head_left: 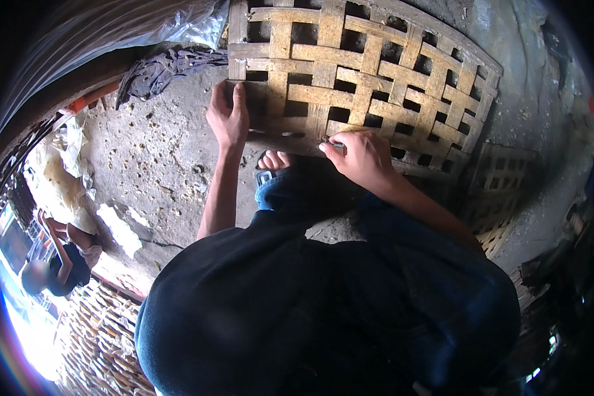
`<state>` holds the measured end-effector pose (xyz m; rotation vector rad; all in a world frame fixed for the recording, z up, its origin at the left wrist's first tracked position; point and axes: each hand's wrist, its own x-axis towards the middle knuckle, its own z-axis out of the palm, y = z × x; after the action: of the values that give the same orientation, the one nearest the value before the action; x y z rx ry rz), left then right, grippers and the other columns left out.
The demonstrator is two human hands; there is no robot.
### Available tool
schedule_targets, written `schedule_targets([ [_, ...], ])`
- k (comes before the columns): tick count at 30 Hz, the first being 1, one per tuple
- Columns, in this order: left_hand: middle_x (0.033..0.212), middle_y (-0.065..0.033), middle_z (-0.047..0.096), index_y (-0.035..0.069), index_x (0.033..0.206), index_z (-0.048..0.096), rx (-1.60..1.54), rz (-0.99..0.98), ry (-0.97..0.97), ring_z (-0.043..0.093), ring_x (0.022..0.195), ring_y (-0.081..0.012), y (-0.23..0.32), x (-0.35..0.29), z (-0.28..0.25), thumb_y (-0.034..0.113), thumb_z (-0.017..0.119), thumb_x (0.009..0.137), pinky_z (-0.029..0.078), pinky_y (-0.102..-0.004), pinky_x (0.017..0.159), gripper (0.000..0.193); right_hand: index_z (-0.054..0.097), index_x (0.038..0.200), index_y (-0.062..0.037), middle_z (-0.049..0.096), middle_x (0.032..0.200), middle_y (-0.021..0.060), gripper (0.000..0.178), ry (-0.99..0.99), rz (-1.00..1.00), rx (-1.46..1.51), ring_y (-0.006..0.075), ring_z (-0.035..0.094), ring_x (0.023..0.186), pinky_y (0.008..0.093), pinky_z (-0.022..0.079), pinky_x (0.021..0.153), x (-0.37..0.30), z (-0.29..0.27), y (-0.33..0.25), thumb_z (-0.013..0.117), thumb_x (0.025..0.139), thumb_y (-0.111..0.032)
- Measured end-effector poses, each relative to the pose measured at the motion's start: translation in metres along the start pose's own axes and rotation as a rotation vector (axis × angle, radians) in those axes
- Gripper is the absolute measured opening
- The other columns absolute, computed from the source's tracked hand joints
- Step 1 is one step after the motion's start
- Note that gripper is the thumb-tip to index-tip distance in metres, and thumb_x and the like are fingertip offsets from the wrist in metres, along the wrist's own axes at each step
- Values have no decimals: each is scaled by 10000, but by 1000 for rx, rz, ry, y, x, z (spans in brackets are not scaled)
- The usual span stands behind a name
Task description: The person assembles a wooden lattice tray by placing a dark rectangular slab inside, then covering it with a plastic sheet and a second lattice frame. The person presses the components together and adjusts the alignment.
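Observation:
A woven bamboo rack [323, 72], a lattice of flat strips in a wooden frame, lies before me at the top of the view. My left hand [230, 122] grips its near left corner, thumb and fingers around the frame. By the middle of the near edge, my right hand [364, 157] is closed in a pinch. A small dark bit shows at its fingertips, too small to name. The lattice's square gaps look dark.
My bare foot [275, 160] is just below the near edge. A dark crumpled cloth [168, 69] lies left of the rack on the crumb-strewn ground [152, 152]. Another lattice rack [501, 175] stands at right. At far left a person [66, 257] crouches near plastic sheeting [63, 171].

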<state>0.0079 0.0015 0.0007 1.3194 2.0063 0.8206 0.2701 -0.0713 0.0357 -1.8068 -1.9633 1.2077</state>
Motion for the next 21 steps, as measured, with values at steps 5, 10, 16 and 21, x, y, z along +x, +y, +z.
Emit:
schedule_targets([
  [5,889,-9,654,-25,1080,651,-313,-133,-68,557,767,-69,9,-5,-6,200,645,1014,454,-232,666,235,787,880,-98,714,705,139,343,-70,67,-93,335,719,706,424,569,682,0,-1,-4,744,867,-439],
  [10,840,22,608,-15,1095,641,-384,-260,-105,503,692,-39,26,-20,-15,167,655,1010,405,-214,589,201,788,985,-94,717,714,136,385,-190,99,-177,330,728,731,431,576,705,-13,-24,-4,729,878,-459],
  [16,866,19,616,-26,1171,628,-413,-373,-110,503,710,-34,40,-27,-26,170,666,1006,403,-200,600,259,756,1087,-87,719,806,201,438,-285,166,-21,388,714,786,497,558,705,-18,-31,-5,665,917,-479],
  [21,830,22,611,35,1055,661,-467,-346,-71,503,672,-41,36,-29,-21,187,665,998,396,-211,575,162,758,1001,-94,694,743,210,403,-145,129,8,407,699,727,501,549,656,-27,-12,1,661,926,-479],
])
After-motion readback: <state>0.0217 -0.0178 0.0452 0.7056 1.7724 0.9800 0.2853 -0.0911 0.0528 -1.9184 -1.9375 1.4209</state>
